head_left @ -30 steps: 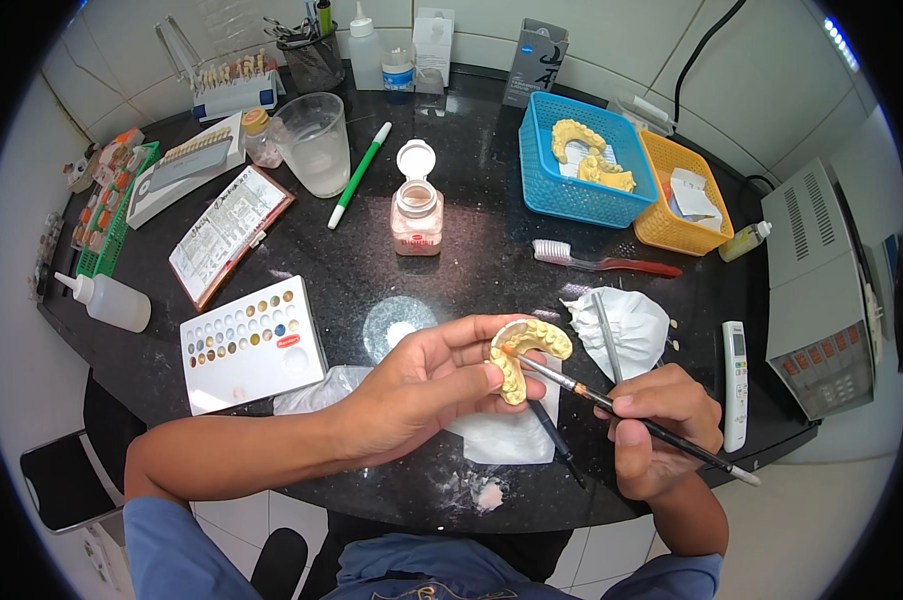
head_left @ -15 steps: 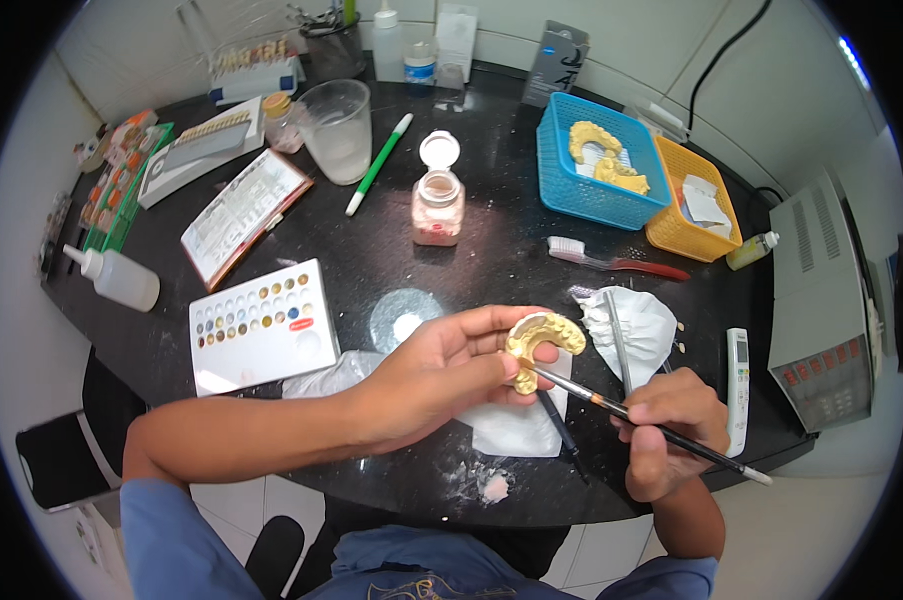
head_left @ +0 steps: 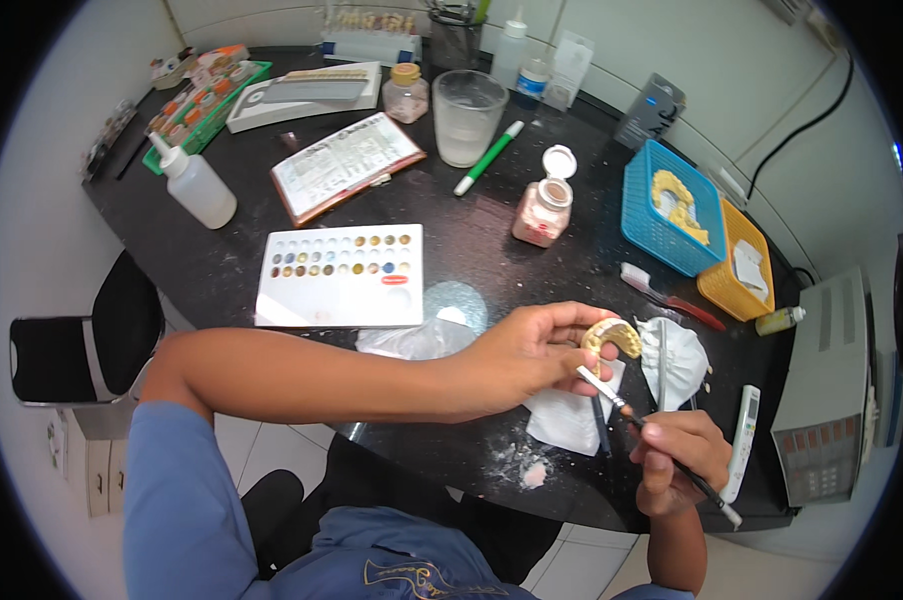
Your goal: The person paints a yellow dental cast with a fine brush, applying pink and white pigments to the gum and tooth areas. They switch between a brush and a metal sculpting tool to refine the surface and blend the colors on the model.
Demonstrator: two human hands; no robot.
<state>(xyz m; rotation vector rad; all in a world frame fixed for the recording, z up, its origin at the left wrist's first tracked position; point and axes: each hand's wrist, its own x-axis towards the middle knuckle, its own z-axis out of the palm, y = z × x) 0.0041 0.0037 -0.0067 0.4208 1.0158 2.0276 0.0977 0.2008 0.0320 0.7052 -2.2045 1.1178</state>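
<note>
A red label [head_left: 396, 280] marks the white palette [head_left: 312, 302] at left; a printed sheet [head_left: 344, 165] lies beyond it. Farther right, an open jar [head_left: 553, 195] holds pink powder [head_left: 538, 224], and a blue basket [head_left: 659, 246] holds yellow casts [head_left: 674, 190]. Near right, the left hand [head_left: 540, 352] pinches a yellow dental cast [head_left: 627, 336]; the right hand [head_left: 687, 458] grips a slim brush [head_left: 613, 395] angled toward it.

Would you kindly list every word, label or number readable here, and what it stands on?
Wording is described, not copied.
Grey box: large dark lettering.
White palette: red label, too small to read.
Printed sheet: too small.
Open jar: reddish marking, blurred.
Blue shirt: yellow embroidery, unclear.
</note>
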